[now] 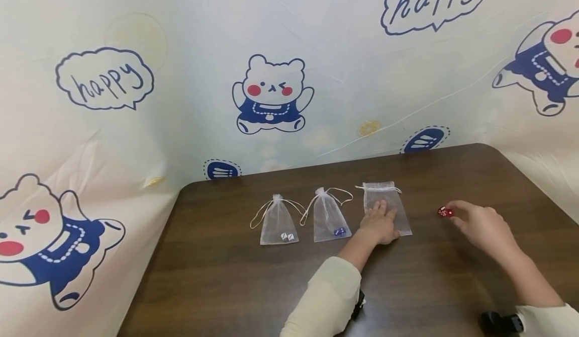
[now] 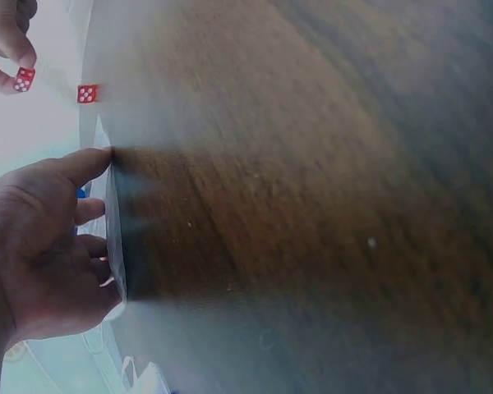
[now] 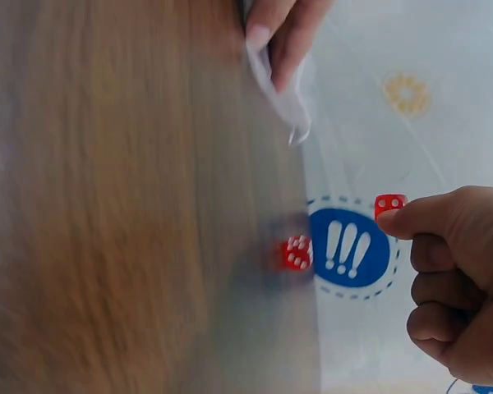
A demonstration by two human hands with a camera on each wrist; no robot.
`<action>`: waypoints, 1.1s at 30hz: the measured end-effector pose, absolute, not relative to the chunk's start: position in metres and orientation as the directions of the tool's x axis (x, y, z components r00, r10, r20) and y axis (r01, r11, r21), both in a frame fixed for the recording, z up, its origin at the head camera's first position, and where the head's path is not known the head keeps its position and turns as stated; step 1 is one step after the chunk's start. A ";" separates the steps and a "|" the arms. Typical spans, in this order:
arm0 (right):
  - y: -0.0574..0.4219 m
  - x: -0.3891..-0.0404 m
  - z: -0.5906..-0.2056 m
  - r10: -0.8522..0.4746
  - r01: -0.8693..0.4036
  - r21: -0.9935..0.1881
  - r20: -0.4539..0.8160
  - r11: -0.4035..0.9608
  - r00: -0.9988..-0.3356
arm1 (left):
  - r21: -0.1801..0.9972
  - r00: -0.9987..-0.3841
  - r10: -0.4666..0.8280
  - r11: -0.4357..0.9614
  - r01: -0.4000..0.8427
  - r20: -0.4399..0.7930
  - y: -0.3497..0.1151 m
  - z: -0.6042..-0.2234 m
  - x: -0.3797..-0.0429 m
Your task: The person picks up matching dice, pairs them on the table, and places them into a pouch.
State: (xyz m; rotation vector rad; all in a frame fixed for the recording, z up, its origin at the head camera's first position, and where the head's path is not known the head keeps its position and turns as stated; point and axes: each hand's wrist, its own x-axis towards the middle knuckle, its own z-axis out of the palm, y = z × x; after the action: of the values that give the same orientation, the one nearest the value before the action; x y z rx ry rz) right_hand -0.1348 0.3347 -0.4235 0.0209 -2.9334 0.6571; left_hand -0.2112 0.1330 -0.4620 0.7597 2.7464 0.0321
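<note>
My left hand [image 1: 381,222] rests on a white mesh drawstring bag [image 1: 402,227] that lies flat on the table, its fingertips down on the mesh. Between thumb and forefinger, my right hand [image 1: 488,231] pinches a red die [image 3: 390,205] with white dots, raised off the table in the right wrist view. A second red die [image 3: 297,253] sits on the tabletop close by, also visible in the left wrist view. To the left of my left hand lie two more mesh bags: one [image 1: 326,216] holds blue dice [image 1: 340,232], the other [image 1: 277,221] white dice [image 1: 287,237].
The dark brown wooden table [image 1: 217,276] ends at a back edge against a printed cloth [image 1: 199,125] with bears and lettering. Thin white cords [image 1: 258,216] from the two left bags spread loosely over the tabletop.
</note>
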 end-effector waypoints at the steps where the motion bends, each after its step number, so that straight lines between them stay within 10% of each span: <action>1: 0.332 -0.133 -0.423 0.002 -0.060 -0.424 0.143 0.903 -0.990 | 0.096 -0.819 0.507 0.860 0.501 -0.270 0.133 -0.461 -0.211; 13: 0.297 -0.115 -0.423 -0.153 -0.216 -0.414 0.180 0.884 -0.972 | 0.099 -0.822 0.502 0.863 0.495 -0.270 0.132 -0.462 -0.214; 33: 0.269 -0.112 -0.447 -0.342 -0.241 -0.473 -0.140 0.848 -0.929 | 0.103 -0.820 0.502 0.863 0.495 -0.275 0.133 -0.463 -0.212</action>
State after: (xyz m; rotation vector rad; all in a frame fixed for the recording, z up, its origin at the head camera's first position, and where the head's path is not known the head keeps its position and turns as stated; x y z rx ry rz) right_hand -0.1124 0.2690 -0.4474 0.5158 -3.2300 0.7782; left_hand -0.2122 0.1326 -0.4626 0.7518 2.7436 0.0384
